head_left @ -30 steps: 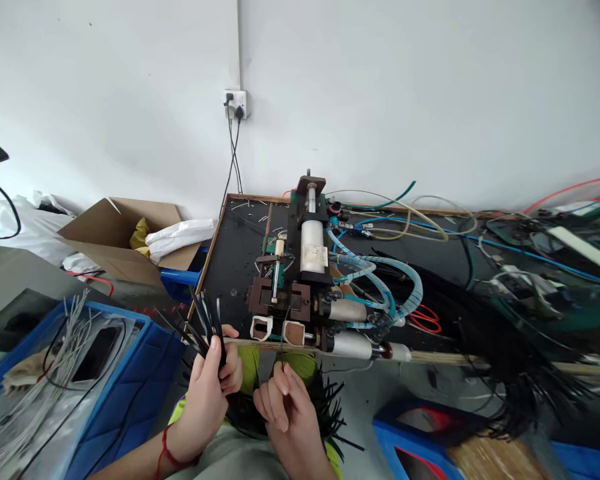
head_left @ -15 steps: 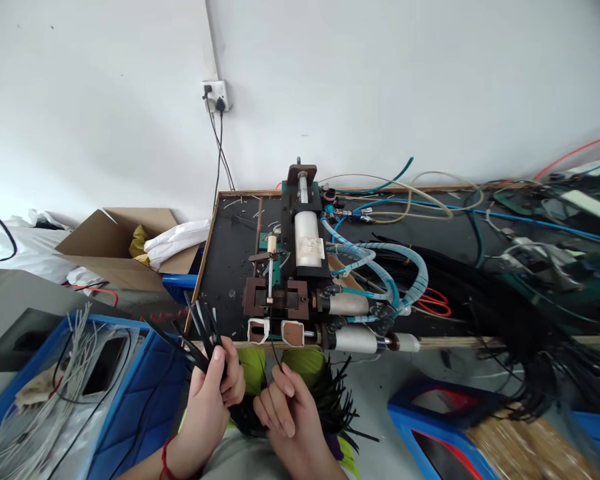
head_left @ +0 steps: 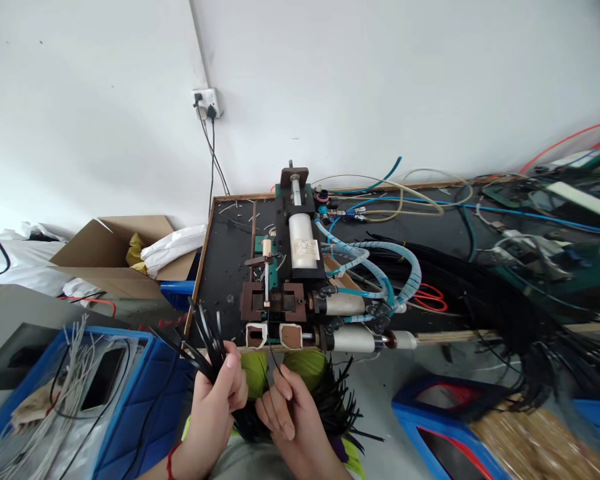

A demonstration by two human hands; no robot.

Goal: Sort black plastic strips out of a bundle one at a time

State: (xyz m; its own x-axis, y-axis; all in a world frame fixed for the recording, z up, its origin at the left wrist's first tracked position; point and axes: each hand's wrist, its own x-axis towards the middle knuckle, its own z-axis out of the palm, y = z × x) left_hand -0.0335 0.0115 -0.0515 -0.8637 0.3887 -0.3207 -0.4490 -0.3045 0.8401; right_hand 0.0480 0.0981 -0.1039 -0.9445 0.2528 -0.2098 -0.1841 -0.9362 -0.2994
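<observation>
Pale wall rises behind a dark workbench, whose near edge carries a pneumatic machine with blue hoses looping off to its right. Before it sits a person, the left hand with fingers closed around a bundle of black strips, their ends fanned up and to the far left, probably gripped low so that single pieces stay easy to pick out. Thumb and forefinger of the right hand are clamped together on one thin black wire, the other fingers curled in. That wire runs away from the fingertips to the gap between two cream-edged pads at the machine's near side; its far end is lost among dark parts. Such a light pinch seems chosen to steer the wire while keeping the fingers clear of the pads. More black pieces lie across the lap, likely for short reach, and a long black cable heap spreads over the bench to the right.
</observation>
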